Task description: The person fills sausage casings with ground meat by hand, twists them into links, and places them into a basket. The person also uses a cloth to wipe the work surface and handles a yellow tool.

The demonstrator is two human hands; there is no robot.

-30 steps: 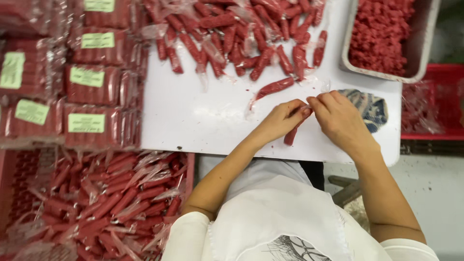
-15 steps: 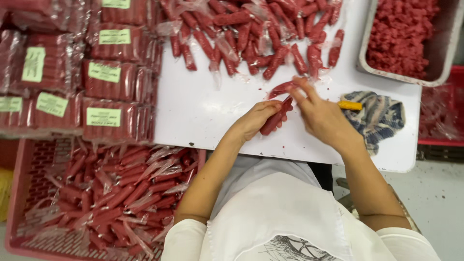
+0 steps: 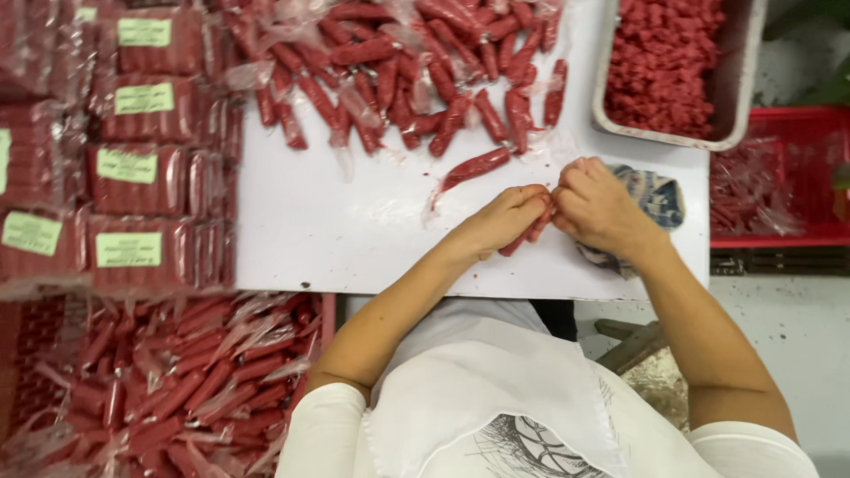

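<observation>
Hands (image 3: 553, 212) (both) pinching red sausage (image 3: 524, 237).

A bare stretch of white table (image 3: 301, 230) is lying open left of the hands. A heap of red sausages (image 3: 398, 71) is crowding the far edge, one stray sausage (image 3: 475, 166) is lying just beyond the fingers, stacked sausage packs (image 3: 133, 159) are walling the left side, and a metal tray (image 3: 739, 88) is blocking the far right.

Meat-packing workshop: labelled sausage packs (image 3: 133, 173), heaped crates (image 3: 168, 389)
</observation>
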